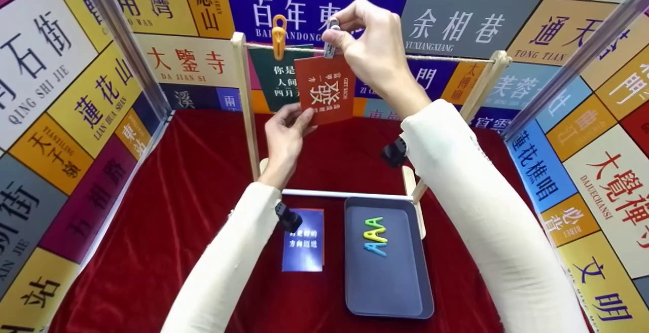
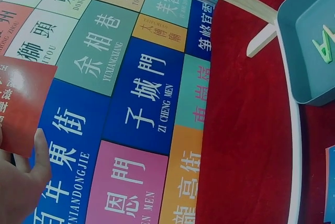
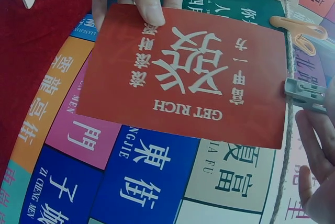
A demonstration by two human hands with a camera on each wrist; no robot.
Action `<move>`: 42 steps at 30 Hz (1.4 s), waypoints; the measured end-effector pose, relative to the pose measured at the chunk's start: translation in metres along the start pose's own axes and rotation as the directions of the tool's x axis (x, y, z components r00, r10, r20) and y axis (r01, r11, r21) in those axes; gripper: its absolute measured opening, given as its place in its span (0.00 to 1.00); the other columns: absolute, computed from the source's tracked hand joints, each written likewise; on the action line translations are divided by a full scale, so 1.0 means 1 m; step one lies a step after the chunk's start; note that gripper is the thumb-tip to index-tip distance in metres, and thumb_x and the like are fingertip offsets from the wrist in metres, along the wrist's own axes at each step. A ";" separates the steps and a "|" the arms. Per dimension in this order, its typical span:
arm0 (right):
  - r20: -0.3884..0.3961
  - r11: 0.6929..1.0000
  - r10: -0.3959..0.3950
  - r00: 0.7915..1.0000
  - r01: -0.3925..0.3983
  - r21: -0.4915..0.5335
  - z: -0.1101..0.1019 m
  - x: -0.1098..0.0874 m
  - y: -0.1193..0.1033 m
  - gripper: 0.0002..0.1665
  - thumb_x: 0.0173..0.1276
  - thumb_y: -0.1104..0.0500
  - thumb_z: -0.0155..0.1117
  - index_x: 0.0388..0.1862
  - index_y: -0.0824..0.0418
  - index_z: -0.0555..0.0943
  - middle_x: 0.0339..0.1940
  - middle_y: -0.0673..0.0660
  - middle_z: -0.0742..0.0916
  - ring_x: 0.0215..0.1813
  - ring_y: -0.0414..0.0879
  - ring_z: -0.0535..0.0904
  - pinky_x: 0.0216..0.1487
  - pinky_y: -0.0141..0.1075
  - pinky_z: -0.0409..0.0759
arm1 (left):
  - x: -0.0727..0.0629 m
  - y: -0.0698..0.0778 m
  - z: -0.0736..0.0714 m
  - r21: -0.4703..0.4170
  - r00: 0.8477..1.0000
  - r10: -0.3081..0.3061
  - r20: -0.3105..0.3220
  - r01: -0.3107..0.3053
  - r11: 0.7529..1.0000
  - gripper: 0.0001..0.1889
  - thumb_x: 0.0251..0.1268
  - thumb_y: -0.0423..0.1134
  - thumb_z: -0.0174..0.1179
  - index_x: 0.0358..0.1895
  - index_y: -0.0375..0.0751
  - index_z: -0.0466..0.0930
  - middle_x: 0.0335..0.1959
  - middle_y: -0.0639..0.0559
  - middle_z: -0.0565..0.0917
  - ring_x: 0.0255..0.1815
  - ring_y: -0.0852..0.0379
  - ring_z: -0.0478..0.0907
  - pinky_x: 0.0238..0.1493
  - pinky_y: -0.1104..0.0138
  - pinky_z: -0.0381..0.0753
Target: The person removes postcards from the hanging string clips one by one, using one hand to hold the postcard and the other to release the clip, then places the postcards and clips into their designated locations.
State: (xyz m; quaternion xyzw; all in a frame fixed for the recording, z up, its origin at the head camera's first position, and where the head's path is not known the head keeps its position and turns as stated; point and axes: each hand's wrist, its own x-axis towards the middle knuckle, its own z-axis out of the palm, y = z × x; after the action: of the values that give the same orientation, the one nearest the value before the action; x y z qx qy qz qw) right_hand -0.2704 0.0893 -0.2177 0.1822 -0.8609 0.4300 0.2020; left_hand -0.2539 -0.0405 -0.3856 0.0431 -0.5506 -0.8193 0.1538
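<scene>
**Your 2 hands hold 1 red card at the rope**

Nearest you, your cream, finely ribbed sleeves [image 1: 456,171] reach forward over a deep red cloth [image 1: 127,196], soft and velvety, rippled with shallow folds. On it lies a shallow, smooth gray tray [image 1: 390,287] with rounded corners; inside, 3 A-shaped clips in green, yellow and blue [image 1: 375,234] sit in a close row. Left of the tray, a glossy blue card [image 1: 303,252] lies flat, printed with white characters. A slim white rod [image 1: 350,194] runs just beyond them, joining the feet of a pale wooden frame [image 1: 247,110].

Above, your hands are apart. Your left hand [image 1: 286,133] pinches the lower edge of the red card [image 1: 337,105], a flat, slightly shiny rectangle, thumb on its printed face. Your right hand [image 1: 377,44] grips a gray clip [image 1: 329,45] between thumb and fingers at the card's upper edge, against the twisted, fibrous rope [image 1: 446,60]. You cannot tell whether its jaws bite the card.

To the left, an orange clip [image 1: 278,39] with rounded handles sits on the rope; a dark green card [image 1: 268,79] hangs beneath it, partly behind the red card.

Farthest off, smooth printed panels [image 1: 304,13] form a patchwork of coloured rectangles.
</scene>
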 end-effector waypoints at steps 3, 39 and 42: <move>-0.018 1.000 -0.002 1.000 0.002 0.022 -0.001 0.000 0.000 0.13 0.62 0.56 0.74 0.42 0.61 0.84 0.41 0.56 0.92 0.39 0.38 0.85 0.45 0.27 0.79 | -0.002 0.000 0.000 0.002 1.000 -0.007 0.008 0.007 1.000 0.09 0.62 0.24 0.65 0.45 0.25 0.82 0.34 0.45 0.86 0.32 0.62 0.83 0.43 0.56 0.91; -0.153 0.909 -0.132 0.979 0.181 0.376 -0.012 -0.045 0.021 0.25 0.64 0.65 0.70 0.61 0.65 0.79 0.47 0.57 0.86 0.43 0.45 0.85 0.55 0.37 0.85 | -0.033 -0.001 -0.012 0.047 1.000 0.001 0.011 -0.001 0.999 0.11 0.62 0.25 0.65 0.47 0.26 0.84 0.35 0.45 0.88 0.32 0.61 0.85 0.36 0.62 0.91; -0.163 0.905 -0.122 0.979 0.178 0.386 -0.013 -0.051 0.026 0.25 0.64 0.67 0.69 0.61 0.67 0.79 0.48 0.59 0.86 0.44 0.46 0.86 0.57 0.38 0.86 | -0.036 0.000 -0.013 0.058 1.000 -0.009 0.016 0.008 0.998 0.12 0.63 0.26 0.66 0.49 0.26 0.84 0.38 0.41 0.88 0.32 0.61 0.85 0.36 0.62 0.91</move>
State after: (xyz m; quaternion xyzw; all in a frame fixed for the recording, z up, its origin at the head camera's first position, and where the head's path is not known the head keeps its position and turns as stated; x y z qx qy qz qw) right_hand -0.2371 0.1216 -0.2533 0.2558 -0.7230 0.5907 0.2510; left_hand -0.2164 -0.0415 -0.3940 0.0433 -0.5752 -0.8040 0.1444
